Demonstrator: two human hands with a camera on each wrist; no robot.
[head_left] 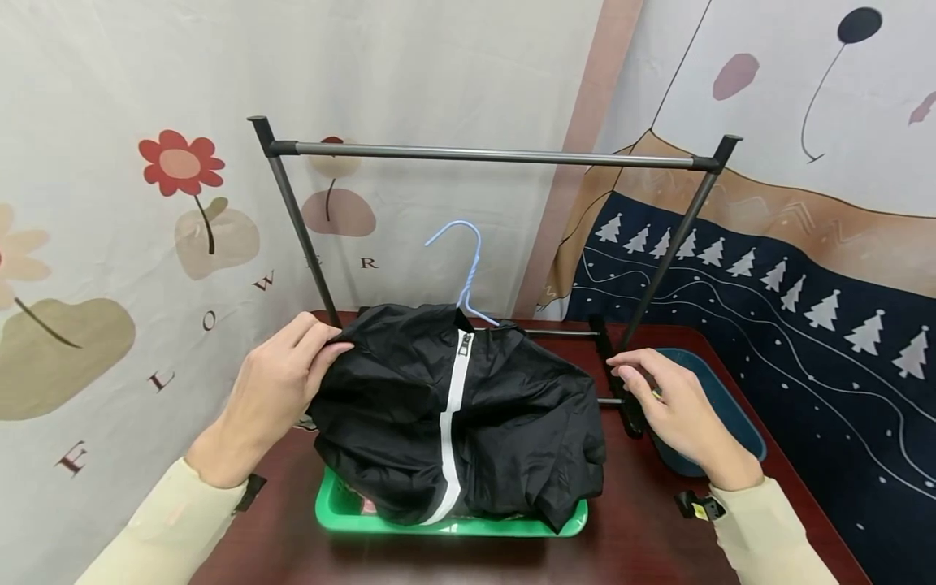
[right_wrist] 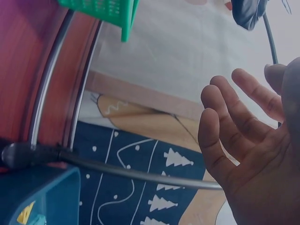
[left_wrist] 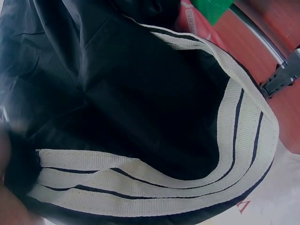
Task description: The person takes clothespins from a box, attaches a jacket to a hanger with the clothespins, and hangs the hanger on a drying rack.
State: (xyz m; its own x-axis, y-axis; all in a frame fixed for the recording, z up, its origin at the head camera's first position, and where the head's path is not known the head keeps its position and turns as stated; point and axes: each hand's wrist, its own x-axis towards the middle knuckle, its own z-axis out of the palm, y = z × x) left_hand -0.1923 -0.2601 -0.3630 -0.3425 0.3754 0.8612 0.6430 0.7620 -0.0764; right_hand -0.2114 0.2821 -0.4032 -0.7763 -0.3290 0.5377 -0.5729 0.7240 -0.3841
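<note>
A black jacket [head_left: 395, 390] with a white front zipper lies spread over a green basket [head_left: 453, 526]. From its collar rises the hook of a light blue hanger [head_left: 475, 260]; the rest of the hanger is hidden inside. My left hand [head_left: 274, 386] pinches the jacket's shoulder on the left between thumb and fingers. In the left wrist view, white striped trim [left_wrist: 140, 187] edges the dark cloth. To the right of the jacket, apart from it, my right hand [head_left: 673, 402] holds nothing, its fingers loosely bent in the right wrist view.
Behind the jacket stands a clothes rack with a metal top bar [head_left: 475, 153]. Its right post [head_left: 669, 252] rises close to my right hand. A blue bin [head_left: 720, 402] is on the red-brown table [head_left: 292, 520] at the right. Printed curtains hang behind.
</note>
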